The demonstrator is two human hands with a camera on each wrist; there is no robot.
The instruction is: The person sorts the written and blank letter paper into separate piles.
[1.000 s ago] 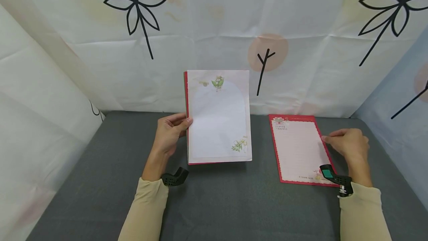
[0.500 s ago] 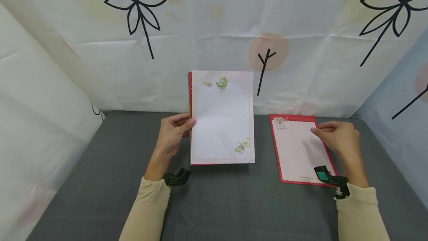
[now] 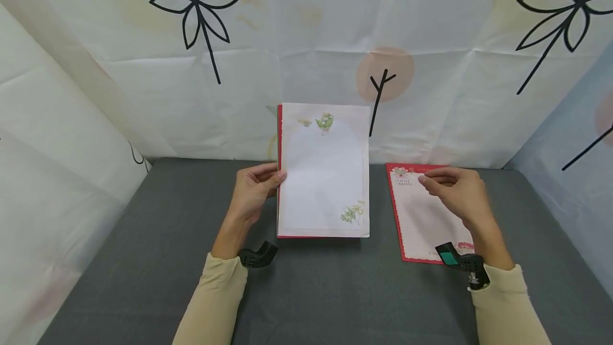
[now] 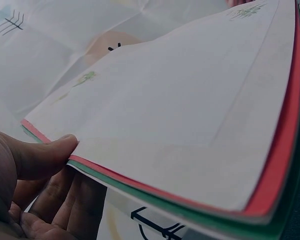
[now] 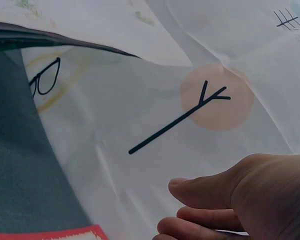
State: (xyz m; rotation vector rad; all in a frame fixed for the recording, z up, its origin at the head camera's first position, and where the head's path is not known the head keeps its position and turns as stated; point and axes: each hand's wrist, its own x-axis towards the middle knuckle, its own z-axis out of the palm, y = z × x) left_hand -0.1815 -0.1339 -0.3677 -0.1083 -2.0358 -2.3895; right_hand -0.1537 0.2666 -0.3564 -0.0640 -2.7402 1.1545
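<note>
My left hand (image 3: 254, 190) pinches the left edge of a small stack of decorated stationery sheets (image 3: 325, 174), thumb in front and fingers behind. On top is a pale sheet with green floral prints at the top and lower right. Red and green sheet edges show beneath it in the left wrist view (image 4: 270, 195). My right hand (image 3: 455, 193) hovers over a red-bordered sheet of lined letter paper (image 3: 416, 217) lying on the table. Its fingers are loosely bent and hold nothing, and the hand and wrist cover the sheet's right side.
A dark grey cloth covers the table (image 3: 335, 297). Behind it hangs a white curtain (image 3: 306, 31) printed with black flowers and a small tree. Another white cloth (image 3: 48, 164) closes off the left side. Each wrist wears a black camera mount (image 3: 258, 254).
My right hand has moved left from the red-bordered sheet's right edge to over its upper part. The left hand and its stack have shifted slightly right.
</note>
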